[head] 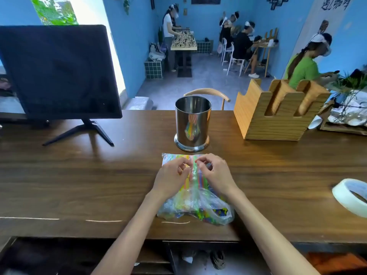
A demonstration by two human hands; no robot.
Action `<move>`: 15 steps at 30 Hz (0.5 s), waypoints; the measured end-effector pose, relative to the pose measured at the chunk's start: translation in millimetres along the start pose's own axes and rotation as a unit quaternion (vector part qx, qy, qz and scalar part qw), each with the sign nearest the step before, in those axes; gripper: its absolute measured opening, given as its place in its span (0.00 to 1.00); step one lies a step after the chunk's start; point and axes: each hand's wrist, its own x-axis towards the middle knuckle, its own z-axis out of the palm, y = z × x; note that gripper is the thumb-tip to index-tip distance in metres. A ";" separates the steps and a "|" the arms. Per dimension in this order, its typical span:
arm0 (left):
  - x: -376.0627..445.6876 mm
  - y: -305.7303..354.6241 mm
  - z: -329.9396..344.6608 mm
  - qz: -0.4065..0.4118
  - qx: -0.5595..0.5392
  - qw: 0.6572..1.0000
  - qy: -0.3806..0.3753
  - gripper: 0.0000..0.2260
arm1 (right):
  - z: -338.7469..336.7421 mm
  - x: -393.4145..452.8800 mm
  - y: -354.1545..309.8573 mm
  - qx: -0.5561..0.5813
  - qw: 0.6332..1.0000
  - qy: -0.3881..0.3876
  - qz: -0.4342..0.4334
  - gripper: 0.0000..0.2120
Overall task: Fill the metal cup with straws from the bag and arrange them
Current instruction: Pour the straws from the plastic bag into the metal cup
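A clear plastic bag (196,203) full of coloured straws lies on the brown table in front of me, its long side pointing away. My left hand (170,175) and my right hand (215,174) rest on the bag's far half, fingers curled, each pinching the plastic near the middle. The straws (195,171) show between my hands. Just beyond the bag stands the shiny metal cup (193,124), upright, its inside looking bare from here.
A dark monitor (57,74) on a stand fills the left back of the table (79,175). A wooden holder (274,112) stands right of the cup. A roll of clear tape (352,196) lies at the right edge. Several people work at tables in the room behind.
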 end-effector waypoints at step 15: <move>-3.9 -1.4 -5.8 0.078 0.118 0.986 -0.094 0.09 | 9.5 -2.7 13.8 -0.121 0.992 -0.012 -0.044 0.06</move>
